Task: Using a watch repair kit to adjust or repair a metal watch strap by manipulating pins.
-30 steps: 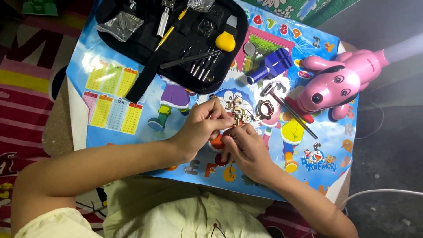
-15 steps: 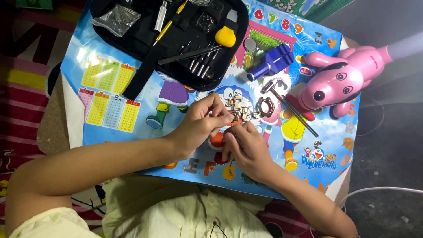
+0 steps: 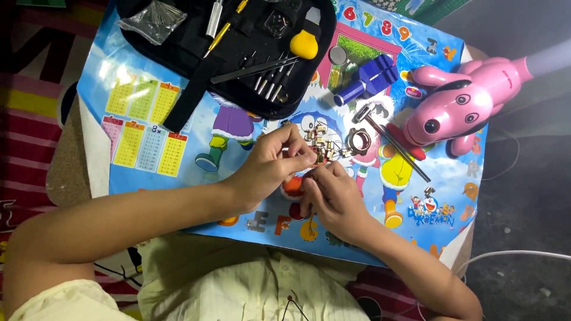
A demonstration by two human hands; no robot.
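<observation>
Both grips are pinching down on the metal watch band [image 3: 324, 148], left hand [image 3: 270, 166] w/ fingertips closed on its near end, right hand [image 3: 333, 193] coming up from below w/ thumb + forefinger clamped on the same bit. The band's sitting mid-desk, just above my knuckles, its links trailing right toward a small round metal ring [image 3: 359, 141] that's lying right beside it. I'm working over a cartoon poster mat [image 3: 137, 89] that's covering the desk. The black tool case [image 3: 238, 47] is lying open at the top, well apart from my hands, w/ a yellow-handled tool [image 3: 304, 44] and some thin drivers in it. A blue holder block [image 3: 369, 80] is sitting just right of the case, a pink dog toy [image 3: 461, 104] near the right edge, and a long thin rod [image 3: 395, 148] is lying diagonal between the ring and the toy.
</observation>
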